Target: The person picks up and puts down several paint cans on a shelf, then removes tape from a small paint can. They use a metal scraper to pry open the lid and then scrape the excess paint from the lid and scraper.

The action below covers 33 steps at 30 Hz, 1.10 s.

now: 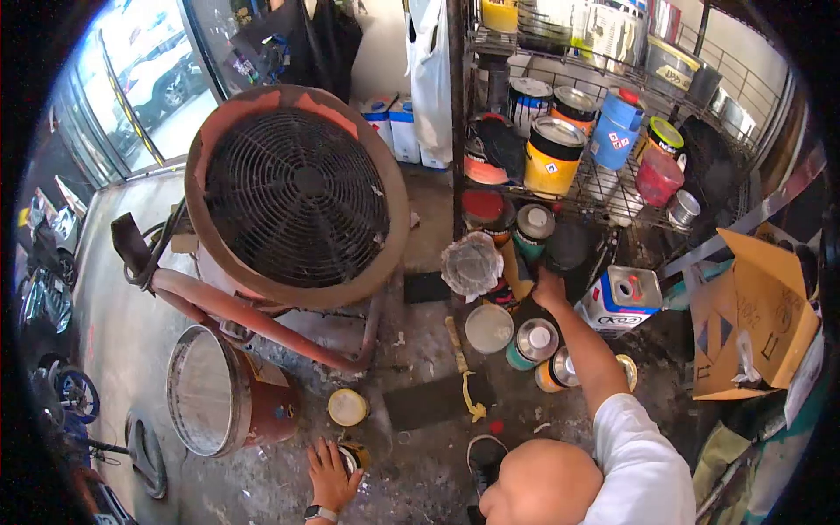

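My left hand point(329, 472), with a watch at the wrist, is at the bottom of the view. Its fingers are spread over the side of a small can point(356, 457) on the floor. A small pale-lidded tub point(347, 407) stands just beyond it. My right arm stretches forward to the floor under the rack, where my right hand point(549, 290) is beside a dark round container point(567, 246) and a brown cardboard piece point(516, 273); its fingers are largely lost in shadow. Close to that hand stand a green-labelled can point(535, 229) and a foil-like covered tub point(472, 265).
A large fan point(297, 197) on a red tubular frame stands left, behind a big bucket point(206, 394). Paint cans fill the wire rack point(604, 197). A metal tin point(619, 300) and an open cardboard box point(752, 319) stand right. A yellow-stained brush point(462, 359) lies on the floor.
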{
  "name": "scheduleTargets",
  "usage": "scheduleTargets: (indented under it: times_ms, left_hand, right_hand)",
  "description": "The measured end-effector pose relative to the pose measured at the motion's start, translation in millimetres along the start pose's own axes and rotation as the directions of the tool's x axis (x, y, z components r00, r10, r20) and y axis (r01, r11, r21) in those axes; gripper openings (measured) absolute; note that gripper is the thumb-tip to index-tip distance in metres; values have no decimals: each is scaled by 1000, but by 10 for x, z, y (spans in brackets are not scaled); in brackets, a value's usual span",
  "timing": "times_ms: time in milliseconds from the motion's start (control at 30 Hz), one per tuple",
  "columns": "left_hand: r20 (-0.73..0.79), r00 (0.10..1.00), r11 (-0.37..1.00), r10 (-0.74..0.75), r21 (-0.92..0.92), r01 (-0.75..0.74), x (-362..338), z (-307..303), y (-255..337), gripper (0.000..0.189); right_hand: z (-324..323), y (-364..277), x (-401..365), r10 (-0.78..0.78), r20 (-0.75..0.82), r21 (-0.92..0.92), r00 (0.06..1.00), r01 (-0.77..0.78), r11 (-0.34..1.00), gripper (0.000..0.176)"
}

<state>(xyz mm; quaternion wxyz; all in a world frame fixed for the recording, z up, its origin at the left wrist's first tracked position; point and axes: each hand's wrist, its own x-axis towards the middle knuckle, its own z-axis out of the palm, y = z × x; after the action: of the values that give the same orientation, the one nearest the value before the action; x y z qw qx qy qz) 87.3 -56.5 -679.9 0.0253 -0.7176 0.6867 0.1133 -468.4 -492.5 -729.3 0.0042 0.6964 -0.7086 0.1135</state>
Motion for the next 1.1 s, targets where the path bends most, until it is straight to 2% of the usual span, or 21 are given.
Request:
scheduleTargets:
  times_ms: [33, 67, 133, 267, 300, 367, 433, 467, 533, 600, 667, 733, 767, 833, 967, 1033, 1067, 1100]
  left_hand:
    - [-9, 1000, 1000, 0, 9, 0, -3, 20, -7, 98]
    - [-15, 1000, 1000, 0, 18, 1, -13, 28, -11, 98]
    - [6, 1000, 1000, -23, 2, 23, -24, 54, -13, 98]
    - [33, 999, 999, -41, -12, 42, -27, 25, 10, 98]
    - [28, 998, 999, -51, -11, 51, -23, -48, 47, 98]
    - [169, 982, 991, -81, -90, 97, -8, -186, 108, 102]
    - [160, 984, 990, -84, -101, 101, -18, -186, 112, 102]
    - [153, 985, 989, -83, -111, 101, -21, -187, 118, 101]
    - [144, 987, 987, -78, -126, 96, -12, -239, 155, 100]
    - [141, 987, 986, -75, -137, 94, -25, -195, 116, 99]
    - [-18, 1000, 999, -8, -34, 7, -45, -1, 30, 95]
    - [46, 998, 998, -37, -41, 39, -53, -91, 78, 95]
    - [30, 999, 999, -29, -36, 30, -48, -35, 47, 95]
    - [18, 999, 999, -36, -17, 36, -46, -37, 68, 94]
    - [-1, 1000, 1000, -20, -1, 20, -56, -22, 61, 95]
    - [-8, 1000, 999, -21, 27, 21, -54, 37, 31, 95]
    - [-2, 1000, 999, -25, 22, 25, -55, 15, 45, 95]
    - [33, 998, 999, -44, -6, 44, -40, -34, 67, 95]
  right_hand:
    - [-12, -14, -2, 17, 71, -66, 997, -13, 998, 51]
    - [33, -9, -2, 12, 67, -64, 998, -8, 998, 51]
    - [104, 27, -3, -41, 53, -138, 998, 48, 989, 40]
    - [68, 46, 40, -86, 39, -112, 996, 90, 990, 30]
    - [96, 74, 63, -39, 87, -82, 995, 46, 996, 30]
    - [203, 173, 102, 1, 137, -51, 991, 6, 999, 31]
    - [376, 299, 151, 5, -58, 130, 998, 3, 992, 37]
    - [329, 283, 131, 3, -57, 130, 998, 4, 992, 37]
    - [92, 211, -1, -80, -173, 108, 982, 100, 989, 44]
    - [-253, 43, -102, -44, -122, 137, 992, 61, 989, 49]
    - [-330, -4, -82, -1, -51, 160, 999, 9, 987, 54]
    - [-181, 90, -87, -67, -173, 132, 983, 90, 987, 59]
    - [-155, 110, -116, -60, -145, 129, 988, 79, 989, 59]
    - [-167, 50, -53, -22, -231, 66, 973, 39, 997, 60]
    - [-439, -43, -15, -1, -220, -15, 976, -2, 1000, 61]
    - [-742, -157, 22, -128, -335, -88, 933, 104, 991, 45]
    - [-788, -127, 98, -133, -328, -92, 935, 109, 990, 45]
    - [-853, -68, 185, -276, -356, -200, 893, 216, 956, 45]
